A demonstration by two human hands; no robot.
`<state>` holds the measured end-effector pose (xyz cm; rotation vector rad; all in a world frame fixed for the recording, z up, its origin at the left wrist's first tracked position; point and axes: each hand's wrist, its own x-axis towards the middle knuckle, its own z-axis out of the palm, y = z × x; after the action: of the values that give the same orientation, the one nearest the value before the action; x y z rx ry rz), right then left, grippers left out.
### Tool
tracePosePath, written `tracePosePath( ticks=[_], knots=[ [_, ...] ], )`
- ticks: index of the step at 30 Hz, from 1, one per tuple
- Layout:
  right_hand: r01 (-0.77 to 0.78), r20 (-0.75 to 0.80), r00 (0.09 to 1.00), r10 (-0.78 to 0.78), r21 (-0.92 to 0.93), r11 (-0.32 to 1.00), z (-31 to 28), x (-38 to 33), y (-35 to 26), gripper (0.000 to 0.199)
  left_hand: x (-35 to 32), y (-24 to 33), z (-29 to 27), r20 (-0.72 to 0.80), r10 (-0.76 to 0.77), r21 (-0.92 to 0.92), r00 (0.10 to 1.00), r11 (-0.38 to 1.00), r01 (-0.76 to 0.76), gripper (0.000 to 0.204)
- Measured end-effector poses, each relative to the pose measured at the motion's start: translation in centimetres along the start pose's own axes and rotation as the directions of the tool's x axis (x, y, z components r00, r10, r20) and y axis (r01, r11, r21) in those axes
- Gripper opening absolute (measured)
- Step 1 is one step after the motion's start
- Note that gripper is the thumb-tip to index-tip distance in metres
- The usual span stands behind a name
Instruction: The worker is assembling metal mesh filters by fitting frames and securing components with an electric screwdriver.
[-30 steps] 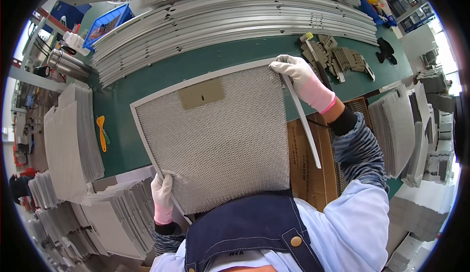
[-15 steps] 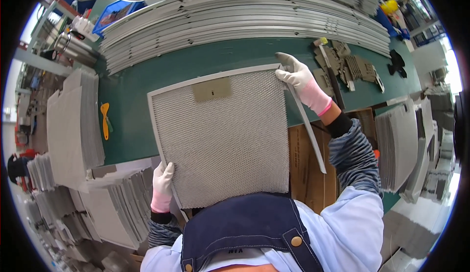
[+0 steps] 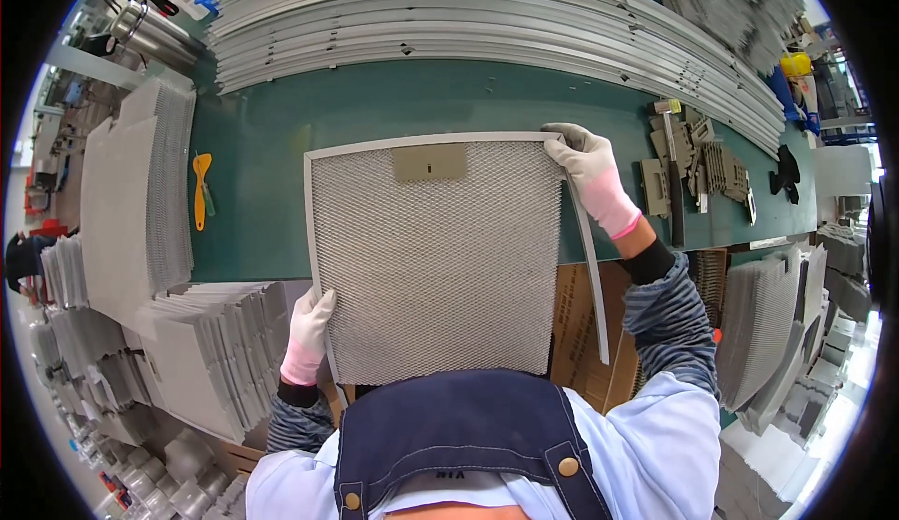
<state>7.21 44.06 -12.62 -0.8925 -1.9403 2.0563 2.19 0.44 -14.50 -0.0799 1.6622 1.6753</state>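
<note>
A square metal mesh filter panel (image 3: 435,267) tilts up from near my body over the bench edge. Pale metal frame strip (image 3: 375,148) borders its top and left edges, and a beige plate (image 3: 429,162) sits at its top. From the top right corner a strip length (image 3: 592,281) swings away from the mesh's bare right side. My right hand (image 3: 590,172), in a white and pink glove, is closed on the frame strip at that corner. Lower down, my gloved left hand (image 3: 309,333) pinches the panel's left edge, its fingertips partly behind it.
Long metal strips (image 3: 449,29) lie stacked across the back of the green bench (image 3: 253,202). At right are a hammer (image 3: 672,174) and beige plates (image 3: 721,169); at left, a yellow scraper (image 3: 200,190). Mesh sheets (image 3: 122,202) stand at left, more panels (image 3: 763,323) at right.
The panel's top edge has turned closer to level. My right hand's fingers, spread at the corner before, have closed round it. The whole view has shifted a little.
</note>
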Motion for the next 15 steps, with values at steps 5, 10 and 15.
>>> tracePosePath(
  ticks=[5,10,15],
  knots=[
    [0.080,0.102,0.992,-0.068,-0.113,0.990,-0.7,0.5,-0.5,0.023,0.1,0.0,0.0,-0.007,-0.010,-0.016,1.000,1.000,0.010,0.038],
    [0.101,0.053,0.994,-0.097,-0.087,0.991,-0.2,-0.2,0.4,0.022,-0.1,-0.5,0.1,-0.018,-0.001,-0.059,1.000,0.998,0.000,0.038],
    [0.113,0.035,0.993,-0.109,-0.129,0.985,0.9,-1.6,-1.9,0.028,-0.2,-0.4,0.1,-0.010,0.003,-0.109,1.000,0.994,-0.004,0.039]
  ],
)
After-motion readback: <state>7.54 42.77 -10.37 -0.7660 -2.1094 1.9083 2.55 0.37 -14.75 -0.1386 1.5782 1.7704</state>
